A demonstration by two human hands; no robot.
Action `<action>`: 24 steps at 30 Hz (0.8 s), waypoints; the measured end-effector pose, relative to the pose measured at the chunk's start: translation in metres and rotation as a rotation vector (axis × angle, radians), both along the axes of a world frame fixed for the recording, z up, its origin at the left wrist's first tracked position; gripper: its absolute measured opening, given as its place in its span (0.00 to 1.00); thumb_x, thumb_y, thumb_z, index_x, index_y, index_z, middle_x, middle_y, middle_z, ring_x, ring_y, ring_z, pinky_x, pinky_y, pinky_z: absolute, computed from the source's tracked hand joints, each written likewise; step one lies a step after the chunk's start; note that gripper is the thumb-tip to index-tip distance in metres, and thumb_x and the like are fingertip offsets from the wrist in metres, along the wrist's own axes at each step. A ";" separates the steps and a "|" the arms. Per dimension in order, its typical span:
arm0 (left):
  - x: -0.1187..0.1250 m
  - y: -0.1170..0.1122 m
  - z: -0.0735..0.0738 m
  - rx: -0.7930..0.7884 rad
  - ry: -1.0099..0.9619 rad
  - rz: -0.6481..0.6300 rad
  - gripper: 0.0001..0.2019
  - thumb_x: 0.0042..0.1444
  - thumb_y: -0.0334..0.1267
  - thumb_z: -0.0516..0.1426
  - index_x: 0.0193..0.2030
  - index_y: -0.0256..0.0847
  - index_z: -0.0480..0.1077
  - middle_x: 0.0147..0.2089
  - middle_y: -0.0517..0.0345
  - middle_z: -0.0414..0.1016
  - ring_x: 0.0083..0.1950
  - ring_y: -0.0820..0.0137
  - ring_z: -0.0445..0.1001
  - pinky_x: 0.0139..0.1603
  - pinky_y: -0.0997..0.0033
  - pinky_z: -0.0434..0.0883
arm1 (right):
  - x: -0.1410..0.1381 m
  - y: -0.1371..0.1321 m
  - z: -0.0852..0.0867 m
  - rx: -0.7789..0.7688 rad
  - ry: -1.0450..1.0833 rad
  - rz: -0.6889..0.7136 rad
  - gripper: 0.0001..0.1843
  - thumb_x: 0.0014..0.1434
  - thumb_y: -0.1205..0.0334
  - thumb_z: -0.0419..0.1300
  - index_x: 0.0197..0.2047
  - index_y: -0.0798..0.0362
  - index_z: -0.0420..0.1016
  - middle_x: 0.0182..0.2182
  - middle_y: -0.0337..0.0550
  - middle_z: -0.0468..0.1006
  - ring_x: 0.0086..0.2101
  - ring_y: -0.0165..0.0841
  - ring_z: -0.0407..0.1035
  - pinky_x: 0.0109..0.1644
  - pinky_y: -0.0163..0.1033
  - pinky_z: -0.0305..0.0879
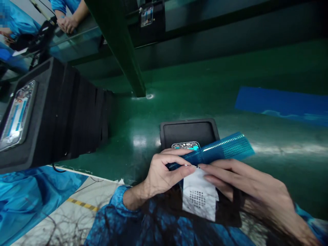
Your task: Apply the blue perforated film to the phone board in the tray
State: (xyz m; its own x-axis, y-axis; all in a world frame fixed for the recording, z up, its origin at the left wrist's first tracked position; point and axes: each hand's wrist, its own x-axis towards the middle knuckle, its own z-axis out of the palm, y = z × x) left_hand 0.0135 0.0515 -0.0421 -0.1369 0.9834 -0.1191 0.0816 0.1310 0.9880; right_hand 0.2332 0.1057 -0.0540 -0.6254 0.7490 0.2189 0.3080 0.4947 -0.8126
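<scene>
My left hand (164, 171) curls around the near end of a phone frame (186, 146) lying in a black foam tray (188, 131) on the green table. Its thumb and forefinger pinch the edge of a blue translucent film strip (222, 148) that rises to the right. My right hand (238, 181) comes in from the right, fingers stretched and close together, fingertips meeting the left thumb at the strip's lower end. Under both hands lies a white sheet (198, 196) with a dot pattern.
A stack of black foam trays (58, 109) stands at the left, the top one holding a phone frame (16, 114). A green post (120, 48) rises behind. Blue tape (282, 104) marks the table at right. Another person's hands (68, 22) rest far back left.
</scene>
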 end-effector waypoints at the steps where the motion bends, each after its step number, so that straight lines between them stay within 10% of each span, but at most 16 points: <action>1: -0.001 0.000 0.001 -0.007 -0.003 -0.009 0.04 0.55 0.40 0.69 0.31 0.44 0.84 0.51 0.45 0.88 0.52 0.53 0.87 0.60 0.51 0.79 | 0.000 -0.002 -0.002 0.010 0.000 0.016 0.26 0.62 0.65 0.66 0.60 0.30 0.77 0.40 0.32 0.85 0.30 0.29 0.81 0.32 0.29 0.76; 10: -0.002 -0.001 -0.002 0.019 0.041 -0.033 0.05 0.56 0.42 0.69 0.33 0.45 0.84 0.51 0.46 0.88 0.54 0.53 0.86 0.60 0.51 0.80 | 0.000 -0.003 -0.010 0.034 -0.014 0.048 0.26 0.65 0.65 0.62 0.63 0.31 0.74 0.40 0.35 0.84 0.31 0.34 0.81 0.33 0.33 0.78; 24: 0.006 -0.008 -0.012 0.435 0.482 -0.094 0.03 0.60 0.40 0.67 0.40 0.49 0.84 0.51 0.51 0.88 0.46 0.58 0.89 0.54 0.58 0.85 | -0.010 0.018 0.016 -0.046 0.044 0.101 0.14 0.64 0.73 0.59 0.42 0.42 0.78 0.29 0.33 0.83 0.26 0.26 0.77 0.31 0.26 0.71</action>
State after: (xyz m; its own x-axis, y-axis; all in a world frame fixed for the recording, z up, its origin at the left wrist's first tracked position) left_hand 0.0194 0.0433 -0.0538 0.0136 0.9384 0.3452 0.5200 -0.3015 0.7992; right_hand 0.2232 0.1235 -0.0384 -0.6889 0.6923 0.2146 0.2216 0.4831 -0.8470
